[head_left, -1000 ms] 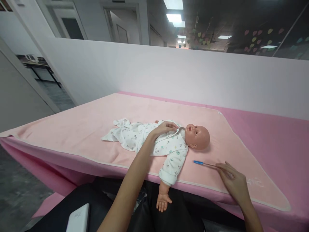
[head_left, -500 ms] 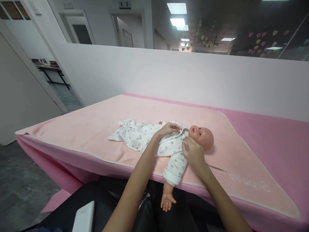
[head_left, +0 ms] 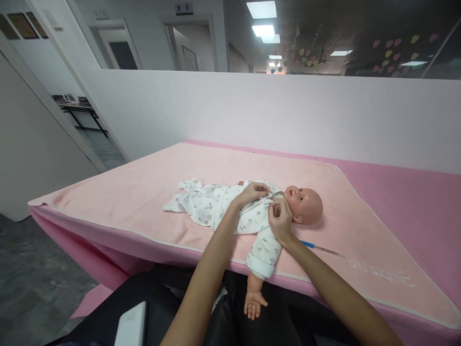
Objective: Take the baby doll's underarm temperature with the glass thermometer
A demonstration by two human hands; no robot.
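Note:
A baby doll (head_left: 309,207) lies on its back with its head to the right, dressed in a white printed baby shirt (head_left: 250,223) and matching pants (head_left: 203,204). At the shirt's front opening, my left hand (head_left: 253,193) is closed with its fingertips pinching the edge near the neck. Just right of it, my right hand (head_left: 281,218) is curled in a pinch at the collar, beside the doll's chin. The cloth between the right fingers is mostly hidden. One doll arm (head_left: 255,295) hangs over the table's near edge, out of a rolled sleeve cuff.
A thin blue-handled tool (head_left: 320,248) lies right of my right wrist on the peach mat (head_left: 144,192). Pink cloth (head_left: 425,202) covers the table under it. A white box-like device (head_left: 131,324) rests on my lap at lower left. A white partition (head_left: 252,115) stands behind.
My right hand has turned and its fingers have curled closer together at the collar, uncovering the tool's blue handle. My left hand stays at the shirt front. The view has shifted slightly.

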